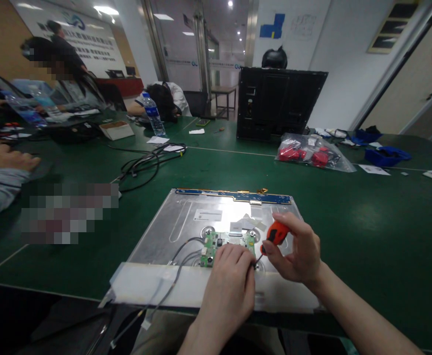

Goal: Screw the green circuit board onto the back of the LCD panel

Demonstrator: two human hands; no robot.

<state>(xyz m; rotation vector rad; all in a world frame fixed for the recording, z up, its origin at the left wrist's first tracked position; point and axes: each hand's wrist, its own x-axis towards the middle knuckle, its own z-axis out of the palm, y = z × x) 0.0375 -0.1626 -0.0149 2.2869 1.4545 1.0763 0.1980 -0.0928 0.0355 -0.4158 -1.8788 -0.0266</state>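
Right hand pinching orange screwdriver, shaft slanting down-left to green circuit board on metal panel; left hand nearer, fingers pressed together at the tip, just right of board

Orange-handled screwdriver, green circuit board

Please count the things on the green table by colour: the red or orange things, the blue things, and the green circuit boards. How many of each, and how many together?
Red or orange: 2, the screwdriver handle in the right hand and the bag of red parts.
Blue: 2, the blue trays.
Green: 1, the circuit board under the left hand.
Total: 5
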